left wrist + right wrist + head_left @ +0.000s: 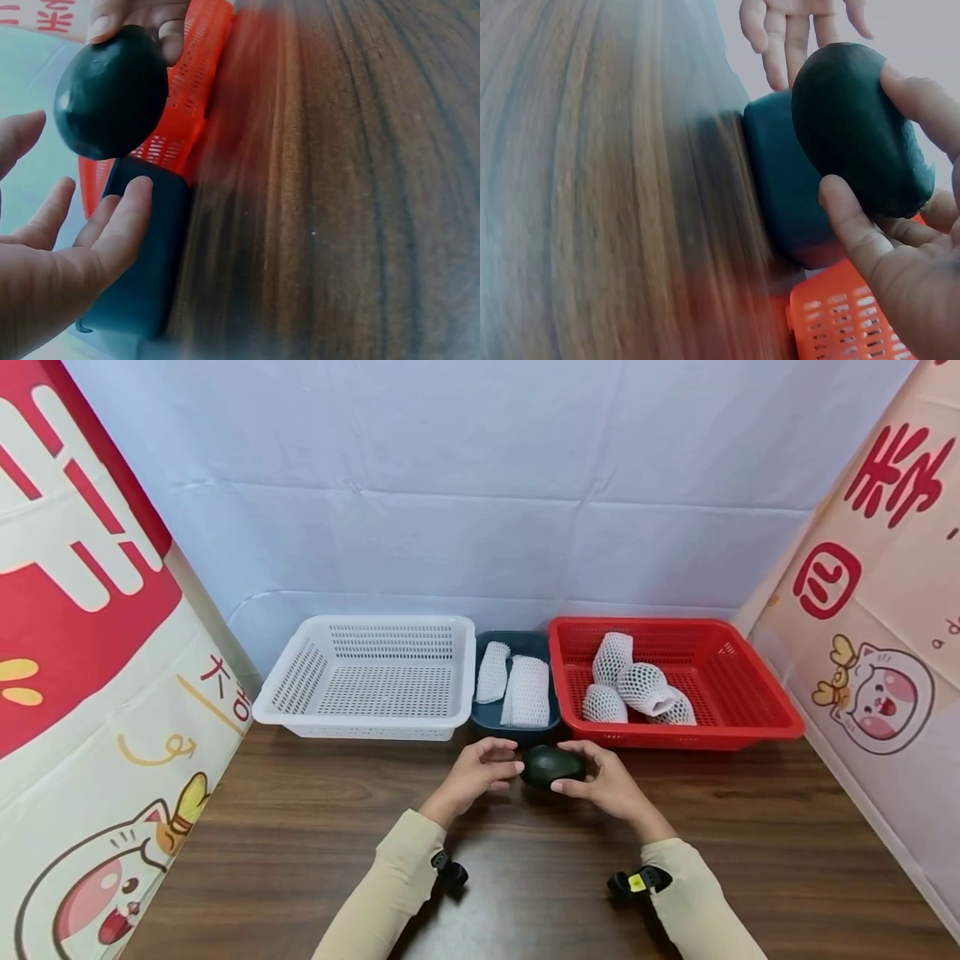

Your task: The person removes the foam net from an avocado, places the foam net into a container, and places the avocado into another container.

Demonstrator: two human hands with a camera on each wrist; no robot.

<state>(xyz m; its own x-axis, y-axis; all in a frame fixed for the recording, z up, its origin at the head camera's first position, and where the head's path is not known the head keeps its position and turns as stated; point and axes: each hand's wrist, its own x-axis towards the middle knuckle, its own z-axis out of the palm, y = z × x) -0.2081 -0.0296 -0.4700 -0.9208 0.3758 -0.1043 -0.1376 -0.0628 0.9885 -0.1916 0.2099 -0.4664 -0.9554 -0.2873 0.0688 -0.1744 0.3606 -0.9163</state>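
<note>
A dark green avocado (553, 767) is in my right hand (609, 781), its right end gripped between thumb and fingers. In the right wrist view, the thumb and fingertips press on the sides of the avocado (859, 127). My left hand (480, 775) is at the avocado's left end, its fingers spread and relaxed. The left wrist view shows a gap between these fingers and the avocado (112, 94). Just behind both hands stands a dark blue bin (517, 735) with flat white foam net sleeves (527, 691) in it.
To the left stands a white perforated basket (367, 732). A red perforated basket (735, 693) on the right holds several plump white foam nets (643, 685). All the containers line the back of the wooden table (540, 893), in front of a pale cloth backdrop (450, 543).
</note>
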